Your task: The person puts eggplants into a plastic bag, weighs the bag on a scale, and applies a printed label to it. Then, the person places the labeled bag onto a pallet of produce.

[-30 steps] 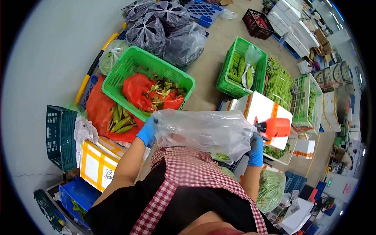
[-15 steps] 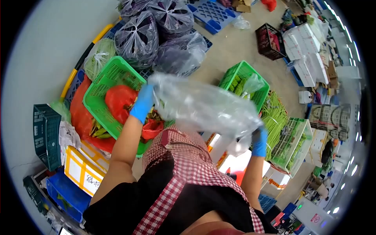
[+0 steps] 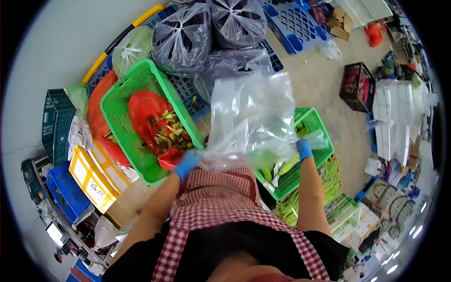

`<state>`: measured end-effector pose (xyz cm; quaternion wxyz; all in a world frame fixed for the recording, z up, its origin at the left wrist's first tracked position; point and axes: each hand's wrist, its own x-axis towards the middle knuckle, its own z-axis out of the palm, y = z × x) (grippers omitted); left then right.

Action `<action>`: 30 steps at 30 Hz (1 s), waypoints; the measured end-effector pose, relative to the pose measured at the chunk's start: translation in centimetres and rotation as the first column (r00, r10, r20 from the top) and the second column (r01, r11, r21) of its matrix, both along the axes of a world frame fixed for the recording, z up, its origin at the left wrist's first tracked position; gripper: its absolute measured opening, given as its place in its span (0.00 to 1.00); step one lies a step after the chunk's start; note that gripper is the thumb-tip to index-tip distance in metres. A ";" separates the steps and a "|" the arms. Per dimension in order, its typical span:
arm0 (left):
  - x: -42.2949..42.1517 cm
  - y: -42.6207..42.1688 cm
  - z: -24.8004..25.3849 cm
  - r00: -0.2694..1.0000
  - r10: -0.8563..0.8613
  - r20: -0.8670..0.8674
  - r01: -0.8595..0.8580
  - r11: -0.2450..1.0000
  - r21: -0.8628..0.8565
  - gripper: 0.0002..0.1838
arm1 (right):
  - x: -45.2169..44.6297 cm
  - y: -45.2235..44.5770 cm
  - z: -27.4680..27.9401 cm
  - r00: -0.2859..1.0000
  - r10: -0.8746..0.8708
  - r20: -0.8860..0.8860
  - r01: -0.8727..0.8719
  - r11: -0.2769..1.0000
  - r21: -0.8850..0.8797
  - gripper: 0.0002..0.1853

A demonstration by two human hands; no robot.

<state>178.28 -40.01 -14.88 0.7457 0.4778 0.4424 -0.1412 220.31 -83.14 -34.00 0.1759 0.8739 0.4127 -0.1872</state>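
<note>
Gloves (image 3: 306, 151) blue, both sides. Left hand (image 3: 187, 163) motion-blurred, fingers look closed on the near-left corner of a clear plastic bag (image 3: 252, 110); exact finger positions cannot be told. Right hand (image 3: 304, 147) curled closed on the near-right corner of the same bag, fingertips partly hidden. Bag hangs between the two, spread wide and flat-looking, in front of the red-and-white checked apron (image 3: 213, 188). Just beside the left hand: green crate (image 3: 123, 135), tilted in view, with a red mesh bag (image 3: 144, 110) and greenish-brown scraps (image 3: 171, 136) inside. Under the bag's right edge and right hand: second green crate (image 3: 319, 123), holding green vegetables (image 3: 268, 174), partly covered by plastic. Long green beans (image 3: 330, 178) next to that crate. Beyond the bag: tied bags with dark purple contents (image 3: 182, 41), blue pallet (image 3: 296, 22). Farther left: white box with yellow tape (image 3: 90, 177), dark green crate (image 3: 56, 120), blue bin (image 3: 67, 193). Far right: dark crate (image 3: 351, 89) with reddish contents, stacked white boxes (image 3: 393, 113).
</note>
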 end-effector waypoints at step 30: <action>11.2 -8.2 -20.6 0.976 -0.056 -0.210 0.015 0.981 -0.192 0.22 | 4.9 53.1 -17.8 -0.464 0.156 -0.872 0.809 0.475 -0.345 0.17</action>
